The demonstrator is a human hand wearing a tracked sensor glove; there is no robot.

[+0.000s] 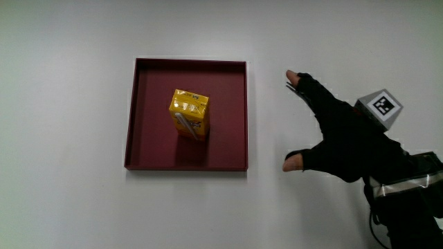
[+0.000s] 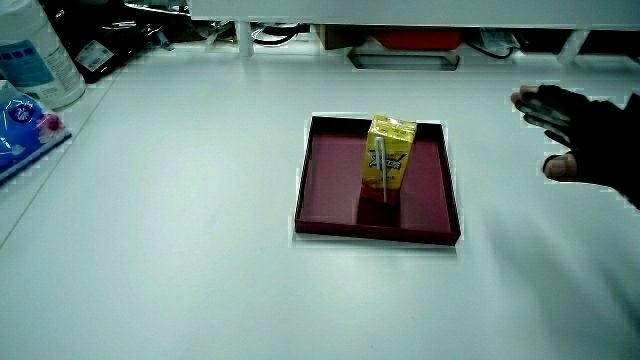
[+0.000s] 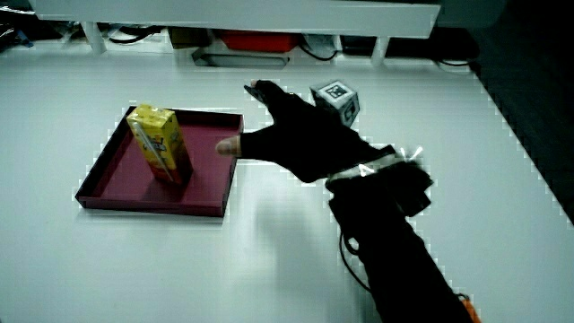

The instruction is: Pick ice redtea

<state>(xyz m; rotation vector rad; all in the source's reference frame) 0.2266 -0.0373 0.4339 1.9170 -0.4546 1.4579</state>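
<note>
A yellow drink carton (image 1: 189, 114) with a straw on its side stands upright in a shallow dark red tray (image 1: 144, 117). Both side views show the carton (image 2: 389, 158) (image 3: 160, 144) in the tray (image 2: 330, 180) (image 3: 117, 166). The gloved hand (image 1: 332, 135) hovers over the bare table beside the tray, fingers spread wide and holding nothing. A patterned cube (image 1: 380, 107) sits on its back. In both side views the hand (image 2: 580, 135) (image 3: 300, 139) is apart from the carton, close to the tray's rim.
A side view shows a plastic bottle (image 2: 35, 55) and a blue packet (image 2: 20, 125) at the table's edge, away from the tray. A low partition (image 3: 269, 13) with cables and boxes under it runs along the table's end.
</note>
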